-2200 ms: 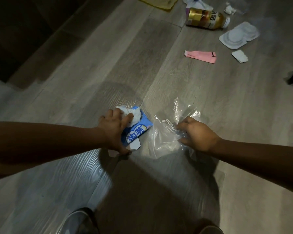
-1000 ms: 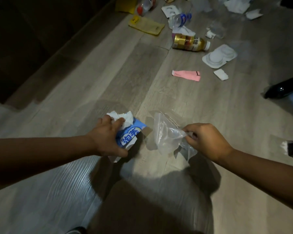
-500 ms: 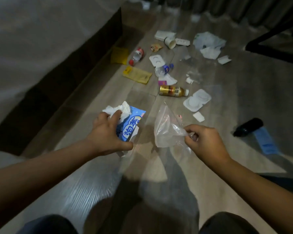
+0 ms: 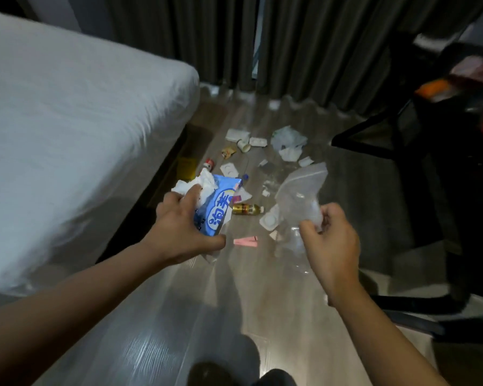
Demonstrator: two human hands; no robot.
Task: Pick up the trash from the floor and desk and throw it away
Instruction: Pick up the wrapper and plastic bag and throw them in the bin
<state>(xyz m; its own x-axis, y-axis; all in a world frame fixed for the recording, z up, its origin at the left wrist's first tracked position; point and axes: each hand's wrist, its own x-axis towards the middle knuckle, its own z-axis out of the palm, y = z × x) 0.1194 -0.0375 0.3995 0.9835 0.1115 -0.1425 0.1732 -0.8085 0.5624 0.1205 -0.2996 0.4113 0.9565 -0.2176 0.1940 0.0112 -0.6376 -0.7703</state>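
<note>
My left hand (image 4: pixel 180 229) grips a blue and white wrapper (image 4: pixel 216 207) together with a crumpled white tissue (image 4: pixel 200 183), held up above the floor. My right hand (image 4: pixel 328 240) pinches a clear plastic bag (image 4: pixel 299 196), which stands up from my fingers. More trash lies on the wood floor beyond: a gold bottle (image 4: pixel 246 209), a pink wrapper (image 4: pixel 245 241), a white plastic lid (image 4: pixel 268 220), a paper cup (image 4: pixel 243 146), white tissues (image 4: pixel 289 139) and several small scraps.
A bed with a white sheet (image 4: pixel 67 121) fills the left side. Dark curtains (image 4: pixel 304 45) hang at the back. A black chair (image 4: pixel 430 151) and a dark desk with coloured items (image 4: pixel 471 79) stand at the right. My feet (image 4: pixel 215 374) show at the bottom.
Both hands have risen from the floor with the wrapper, tissue and clear bag. The view has tilted up, so the bed, curtains and chair have come into sight.
</note>
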